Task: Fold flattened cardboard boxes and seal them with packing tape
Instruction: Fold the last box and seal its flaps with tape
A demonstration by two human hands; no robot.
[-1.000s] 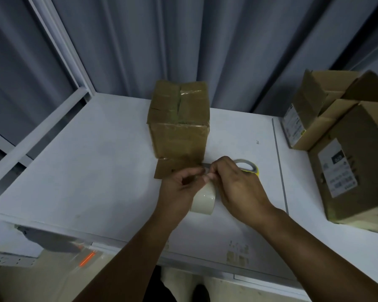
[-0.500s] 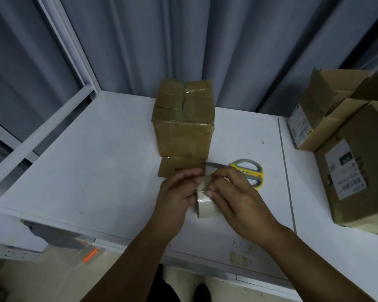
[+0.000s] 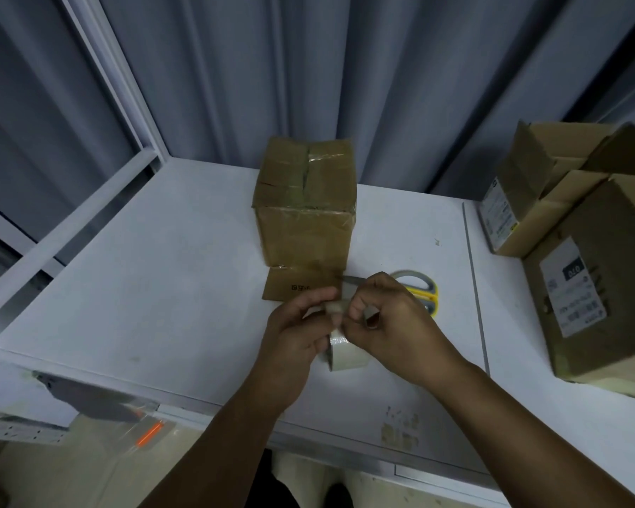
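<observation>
We work on the white table [image 3: 154,273], which reaches far to the left. Our left hand [image 3: 294,335] has its fingers curled around the tape roll [image 3: 347,357] and holds it low over the table, not far from the near edge. Our right hand [image 3: 396,324] grips the same roll from the other side. Its fingertips pinch at the top of the roll, we think to lift the loose end of the tape, but the end itself is too small to see.

The small box [image 3: 305,229] stands upright at twelve o'clock from both hands, near them but apart. Its top seam is already taped and runs from six to twelve o'clock. One flap [image 3: 297,286] at its bottom lies flat on the table and points to six o'clock, between the box and our fingers. Both hands are about equally near to it.

The scissors [image 3: 424,293] lie at two o'clock, just behind the right hand. More boxes [image 3: 594,287] stand at three o'clock, well apart.
</observation>
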